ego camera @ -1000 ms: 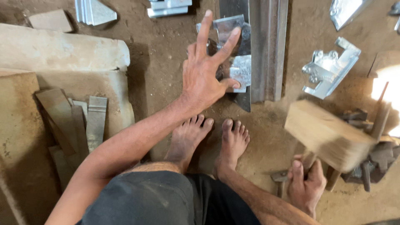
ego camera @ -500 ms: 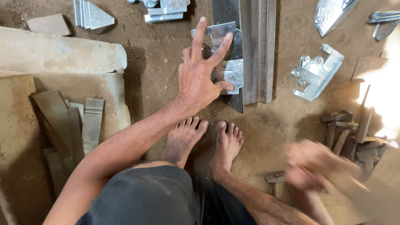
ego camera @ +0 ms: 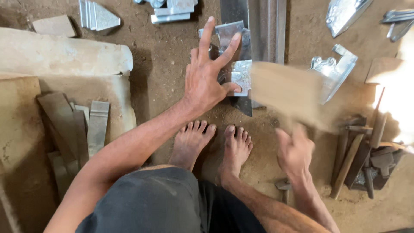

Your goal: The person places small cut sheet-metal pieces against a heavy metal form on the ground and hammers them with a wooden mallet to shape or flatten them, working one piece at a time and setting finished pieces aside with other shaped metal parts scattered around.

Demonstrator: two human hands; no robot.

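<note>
Bare dirt floor (ego camera: pixel 164 56) fills the frame, strewn with metal offcuts and, at the right edge, a heap of hammers (ego camera: pixel 362 155). At upper centre the left hand (ego camera: pixel 207 80) is released and splayed, fingertips pressing a shiny sheet-metal piece (ego camera: pixel 237 73) against a dark steel bar (ego camera: pixel 258 26). Right hand (ego camera: pixel 295 151) is clenched round the handle of a wooden mallet (ego camera: pixel 286 90) — blurred, beside the piece. Judging by this, a hammering step; striking calls for keeping the fingers clear.

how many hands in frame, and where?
2. The left hand presses, fingers spread, on the shiny bent sheet-metal piece at top centre. The right hand, lower right, grips the blurred pale wooden mallet.
</note>
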